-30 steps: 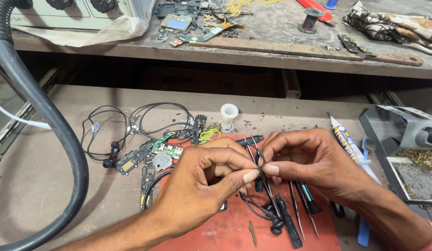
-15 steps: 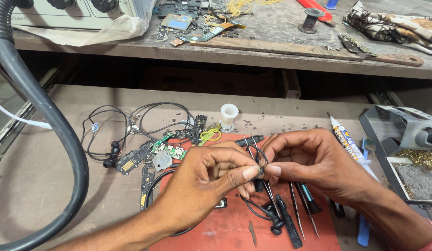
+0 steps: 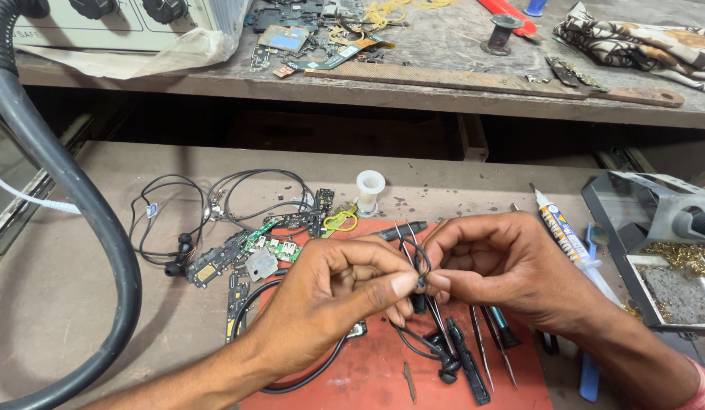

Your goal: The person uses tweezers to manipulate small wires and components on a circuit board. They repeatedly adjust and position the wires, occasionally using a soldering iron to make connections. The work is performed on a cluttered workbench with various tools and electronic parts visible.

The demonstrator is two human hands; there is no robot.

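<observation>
Both my hands meet over a red work mat (image 3: 383, 380). My left hand (image 3: 333, 300) and my right hand (image 3: 504, 266) pinch the same thin black earphone wire (image 3: 421, 262), which loops up between the fingertips. The wire runs down to black earbuds (image 3: 446, 364) lying on the mat. Tweezers and a dark screwdriver (image 3: 474, 357) lie on the mat just under my right hand.
Small green circuit boards (image 3: 265, 247), a black cable bundle (image 3: 178, 228) and a white spool (image 3: 369, 190) lie at the left. A glue tube (image 3: 565, 235) and a grey tool stand (image 3: 656, 228) sit at the right. A thick black hose (image 3: 79, 205) curves along the left. A cluttered shelf (image 3: 443, 83) is behind.
My hands stay together on the wire. The fingertips have shifted slightly and the wire loop between them has changed shape a little.
</observation>
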